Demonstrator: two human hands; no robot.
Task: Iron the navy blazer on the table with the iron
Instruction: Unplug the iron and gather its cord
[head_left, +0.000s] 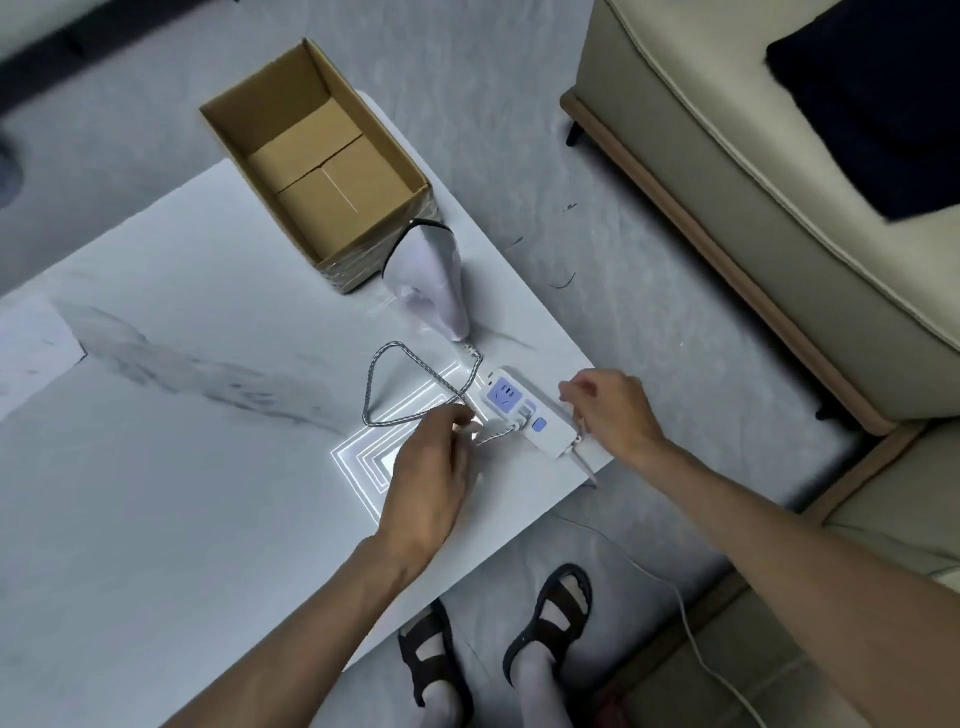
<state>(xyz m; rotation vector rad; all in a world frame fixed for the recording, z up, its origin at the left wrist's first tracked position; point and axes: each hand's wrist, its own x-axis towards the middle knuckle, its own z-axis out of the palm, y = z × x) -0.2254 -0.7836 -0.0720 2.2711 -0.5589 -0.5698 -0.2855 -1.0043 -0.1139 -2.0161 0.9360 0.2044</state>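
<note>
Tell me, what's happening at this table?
A person is getting an iron ready. The left hand holds the iron's braided cord right at the plug end, at a white power strip near the table edge, while the right hand rests against the strip. The iron stands beside an empty cardboard box. A dark navy garment lies on the sofa, not on the table.
</note>
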